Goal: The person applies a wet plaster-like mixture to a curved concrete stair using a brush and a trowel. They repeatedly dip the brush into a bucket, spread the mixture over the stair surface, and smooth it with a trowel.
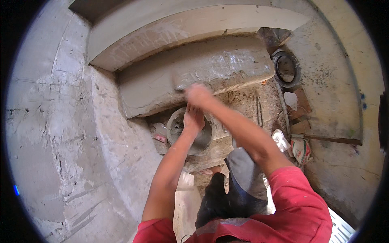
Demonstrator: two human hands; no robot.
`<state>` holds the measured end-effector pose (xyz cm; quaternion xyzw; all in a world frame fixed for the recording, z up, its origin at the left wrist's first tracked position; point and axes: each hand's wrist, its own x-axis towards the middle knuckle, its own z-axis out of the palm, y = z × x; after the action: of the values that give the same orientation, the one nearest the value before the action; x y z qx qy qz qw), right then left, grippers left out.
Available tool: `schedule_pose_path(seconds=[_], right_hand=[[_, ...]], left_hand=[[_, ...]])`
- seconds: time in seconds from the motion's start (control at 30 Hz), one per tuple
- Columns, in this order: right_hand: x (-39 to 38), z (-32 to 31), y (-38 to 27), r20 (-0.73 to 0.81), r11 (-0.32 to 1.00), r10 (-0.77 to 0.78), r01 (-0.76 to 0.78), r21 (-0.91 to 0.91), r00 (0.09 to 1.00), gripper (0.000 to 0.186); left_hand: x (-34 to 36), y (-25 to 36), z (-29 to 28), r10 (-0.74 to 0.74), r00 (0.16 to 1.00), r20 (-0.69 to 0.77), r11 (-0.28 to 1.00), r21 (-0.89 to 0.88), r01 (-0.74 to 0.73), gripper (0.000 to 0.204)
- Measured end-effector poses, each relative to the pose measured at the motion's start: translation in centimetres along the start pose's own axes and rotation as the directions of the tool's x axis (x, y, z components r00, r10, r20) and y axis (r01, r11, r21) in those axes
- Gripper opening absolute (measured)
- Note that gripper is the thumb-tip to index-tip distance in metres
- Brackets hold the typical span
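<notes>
My right hand (198, 96), blurred by motion, is closed at the front edge of a step coated in wet grey mortar (162, 81). A smeared, thin tool that looks like a trowel (176, 81) juts from it over the mortar. Just below, my left hand (194, 118) reaches over the rim of a round bucket (206, 139). Its fingertips are hidden behind the right hand, so I cannot see whether they hold anything. Some grey mortar (176, 126) shows inside the bucket.
A higher curved step (186, 30) rises behind. Rough plastered wall (48, 133) stands at the left. On the right are a round black tub (286, 69), broken brown tile pieces (302, 103), a crumpled bag (300, 150) and a board (324, 81). A pinkish-red block (160, 138) lies beside the bucket.
</notes>
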<state>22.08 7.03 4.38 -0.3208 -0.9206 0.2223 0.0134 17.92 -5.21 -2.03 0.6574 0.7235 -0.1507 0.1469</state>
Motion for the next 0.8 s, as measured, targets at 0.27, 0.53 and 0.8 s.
schedule_pose_path(seconds=[0.27, 0.53, 0.8], right_hand=[[0.0, -0.7, 0.8, -0.047, 0.991, 0.078, -0.083, -0.109, 0.996, 0.021], [-4.8, -8.3, 21.8, -0.198, 0.769, 0.303, -0.362, -0.527, 0.932, 0.024], [0.2, -0.2, -6.3, 0.044, 1.0, 0.005, -0.006, 0.023, 0.999, 0.026]], left_hand=[[0.1, -1.8, -0.2, 0.021, 0.991, -0.132, 1.0, -0.001, -0.021, 0.084], [-1.0, -1.5, -4.6, -0.02, 0.992, -0.122, 0.989, -0.149, 0.002, 0.102], [0.0, -1.3, -3.7, -0.058, 0.995, -0.082, 0.958, -0.286, 0.032, 0.084]])
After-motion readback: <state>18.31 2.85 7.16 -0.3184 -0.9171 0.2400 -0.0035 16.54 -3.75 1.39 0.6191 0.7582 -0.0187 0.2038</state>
